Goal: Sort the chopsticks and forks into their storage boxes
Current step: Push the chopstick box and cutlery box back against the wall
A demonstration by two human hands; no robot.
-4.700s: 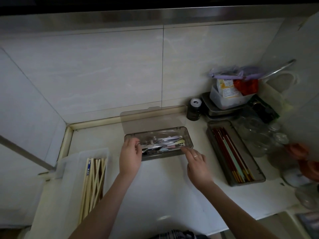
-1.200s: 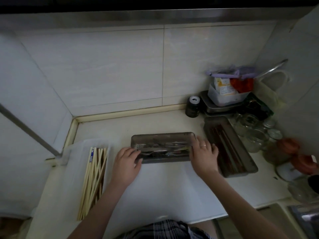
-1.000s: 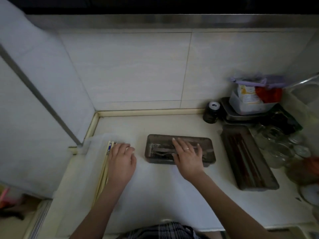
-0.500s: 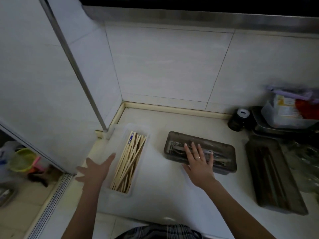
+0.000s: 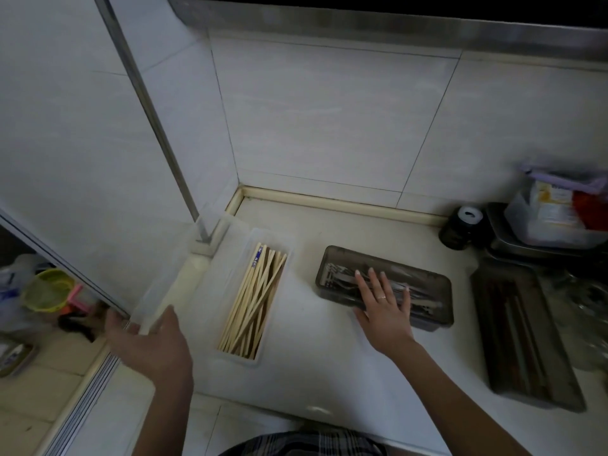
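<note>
Pale wooden chopsticks [image 5: 253, 301] lie loose in a clear plastic box [image 5: 244, 358] at the counter's left end. Its clear lid [image 5: 171, 274] hangs open to the left. My left hand [image 5: 148, 340] is at the lid's near end, fingers spread, with thumb and fingers on either side of its edge. A smoky grey box [image 5: 431, 284] with forks inside sits mid-counter with its lid down. My right hand [image 5: 385, 307] rests flat on that lid, fingers straight. A second smoky box [image 5: 523, 334] with dark red chopsticks lies to the right.
A black jar [image 5: 460, 228], a metal tray with a plastic tub [image 5: 556, 218] and glass jars [image 5: 585, 301] crowd the back right. The counter ends at the left by a door frame [image 5: 154, 126]. Beyond it is floor with a green bowl [image 5: 49, 287].
My left hand left the fork box, passed over the wooden chopsticks and reached the clear lid's near end on the left. My right hand stayed on the fork box lid. The view swung left.
</note>
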